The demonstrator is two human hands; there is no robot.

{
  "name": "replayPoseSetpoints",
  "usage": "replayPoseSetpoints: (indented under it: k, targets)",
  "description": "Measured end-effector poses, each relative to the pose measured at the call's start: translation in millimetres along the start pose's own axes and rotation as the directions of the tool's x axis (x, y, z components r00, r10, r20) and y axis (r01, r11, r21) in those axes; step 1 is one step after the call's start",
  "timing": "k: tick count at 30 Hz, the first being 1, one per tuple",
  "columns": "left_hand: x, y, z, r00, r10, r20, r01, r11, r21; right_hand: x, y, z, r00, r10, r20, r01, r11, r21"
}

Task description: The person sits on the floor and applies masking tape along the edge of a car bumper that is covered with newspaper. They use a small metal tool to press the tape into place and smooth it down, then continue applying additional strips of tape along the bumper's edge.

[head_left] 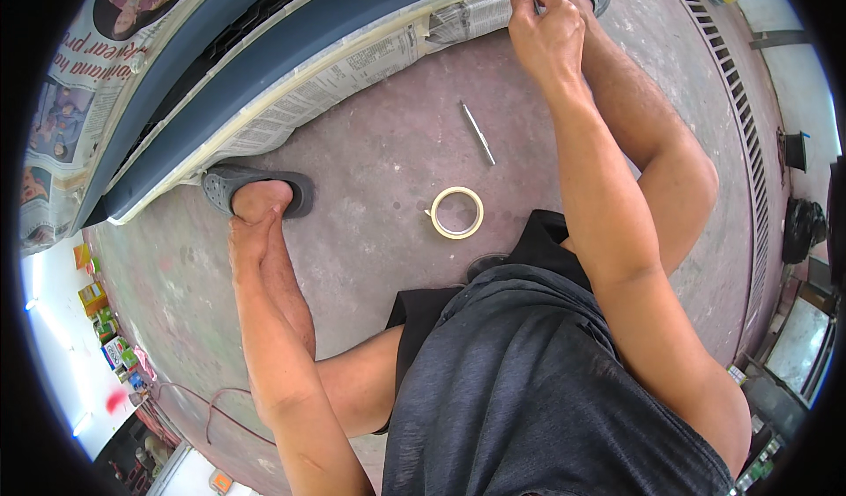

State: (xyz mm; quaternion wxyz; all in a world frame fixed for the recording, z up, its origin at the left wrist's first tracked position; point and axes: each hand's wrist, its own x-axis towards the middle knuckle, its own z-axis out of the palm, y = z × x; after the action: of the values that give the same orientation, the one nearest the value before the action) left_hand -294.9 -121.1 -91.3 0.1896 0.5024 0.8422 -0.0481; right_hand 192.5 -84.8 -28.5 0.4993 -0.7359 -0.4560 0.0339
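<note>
My right hand [548,33] is at the far edge of a blue-grey car bumper [344,20], thumb and fingers pinched together. A small dark thing shows at its fingertips, too small to name. Newspaper [352,69] is fixed along the bumper's lower edge with pale masking tape. My left hand [251,236] rests low against my left ankle, its fingers partly hidden. Between my feet, a roll of cream masking tape [457,212] lies flat on the floor, a short end sticking out. Beyond the roll lies a slim silver pen-like tool [478,132].
Grey clogs are on my feet, the left clog [301,195] close to the papered bumper. A slotted floor drain [745,126] runs down the right side. Coloured boxes [92,298] line the left wall, and a red hose [211,408] curves over the floor.
</note>
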Motion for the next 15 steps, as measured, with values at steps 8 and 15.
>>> replayPoseSetpoints:
  k: [8,15]
  targets:
    - [-2,3,-2,1.0,-0.009,0.009,0.009,1.0,0.0,10,-7,-3,0.997,-0.077,-0.004,0.077,0.996,0.04]
    - [-1,0,0,1.0,-0.007,-0.007,0.008,1.0,0.005,17,4,4,0.998,-0.042,0.038,0.04,0.998,0.039]
